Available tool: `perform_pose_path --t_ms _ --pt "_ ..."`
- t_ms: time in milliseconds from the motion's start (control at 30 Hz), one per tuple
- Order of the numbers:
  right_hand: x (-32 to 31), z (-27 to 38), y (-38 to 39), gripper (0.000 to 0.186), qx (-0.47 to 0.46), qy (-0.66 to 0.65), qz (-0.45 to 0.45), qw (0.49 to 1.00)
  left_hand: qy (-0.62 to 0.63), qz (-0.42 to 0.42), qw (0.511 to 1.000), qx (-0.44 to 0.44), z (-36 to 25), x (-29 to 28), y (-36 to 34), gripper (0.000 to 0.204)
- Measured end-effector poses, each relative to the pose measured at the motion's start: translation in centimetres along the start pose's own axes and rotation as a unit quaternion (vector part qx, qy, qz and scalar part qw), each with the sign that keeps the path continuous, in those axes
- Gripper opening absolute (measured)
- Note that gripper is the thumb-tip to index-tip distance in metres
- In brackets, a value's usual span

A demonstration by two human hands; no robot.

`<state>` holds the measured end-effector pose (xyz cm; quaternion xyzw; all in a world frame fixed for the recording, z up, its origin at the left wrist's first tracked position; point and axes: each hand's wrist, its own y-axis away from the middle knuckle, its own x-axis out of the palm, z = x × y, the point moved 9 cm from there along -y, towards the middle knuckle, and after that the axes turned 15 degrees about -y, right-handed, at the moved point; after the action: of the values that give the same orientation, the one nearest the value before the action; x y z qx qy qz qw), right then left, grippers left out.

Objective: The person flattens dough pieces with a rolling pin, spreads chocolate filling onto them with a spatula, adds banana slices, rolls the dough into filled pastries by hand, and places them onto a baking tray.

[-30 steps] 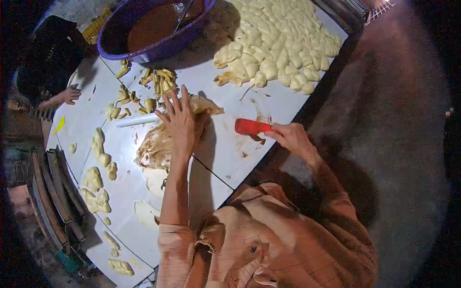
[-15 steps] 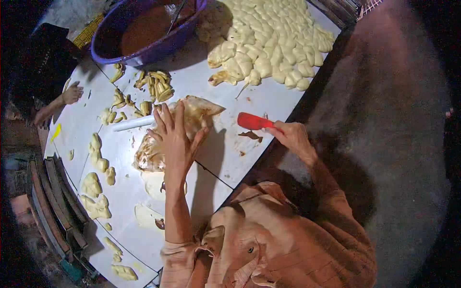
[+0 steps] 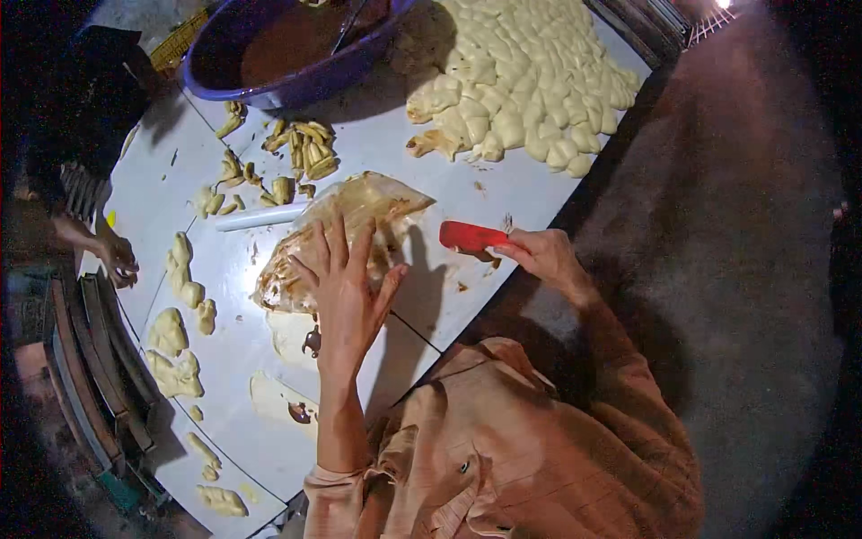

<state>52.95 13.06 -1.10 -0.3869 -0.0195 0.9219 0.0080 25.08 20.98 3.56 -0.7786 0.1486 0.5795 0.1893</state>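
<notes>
My left hand [image 3: 348, 301] is spread wide over a clear plastic bag [image 3: 382, 202] smeared with brown. The fingertips lie on or just above it; the exact contact is hard to see. In my right hand [image 3: 548, 258], the fingers wrap round the handle of a red scraper [image 3: 467, 236], its blade at a brown scrap on the white tabletop. A pale rod, like a rolling pin [image 3: 256, 218], reaches under or against the bag's far left side. Below the bag lie two flat dough pieces with dark brown filling, the nearer one a dough sheet [image 3: 274, 395]; my left forearm partly covers them.
A purple basin [image 3: 269, 94] of brown mixture stands at the back left. Many pale dough balls [image 3: 539, 81] crowd the far right. Yellowish finger-shaped pieces [image 3: 314, 148] lie between. Dough lumps [image 3: 171, 332] line the left, near stacked trays [image 3: 108, 359] and a co-worker's hand [image 3: 115, 256].
The red scraper has shifted slightly toward me, onto the brown scrap. My left hand stays spread at the bag. The co-worker's hand has moved nearer. The whole view has shifted a little.
</notes>
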Motion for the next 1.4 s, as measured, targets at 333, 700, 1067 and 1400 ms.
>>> perform_pose_path --t_ms 333,700,1067,1400 --pt "-1.6 -2.3 -0.6 0.032 0.062 0.053 -0.076 0.994 -0.012 0.004 0.997 0.07 -2.6 1.4 -0.4 0.068" --pt "-2.9 -4.5 6.3 0.034 0.222 0.049 -0.217 0.949 0.0 0.078 0.99 0.117 -3.8 4.9 1.7 0.079" --pt "-0.5 -0.5 12.0 0.029 0.283 -0.013 -0.268 0.921 -0.096 0.051 0.989 0.095 -7.2 8.8 3.9 0.092" --pt "4.6 3.1 10.0 0.031 0.323 0.02 -0.212 0.922 -0.106 0.009 0.986 0.125 -10.7 11.0 3.7 0.087"
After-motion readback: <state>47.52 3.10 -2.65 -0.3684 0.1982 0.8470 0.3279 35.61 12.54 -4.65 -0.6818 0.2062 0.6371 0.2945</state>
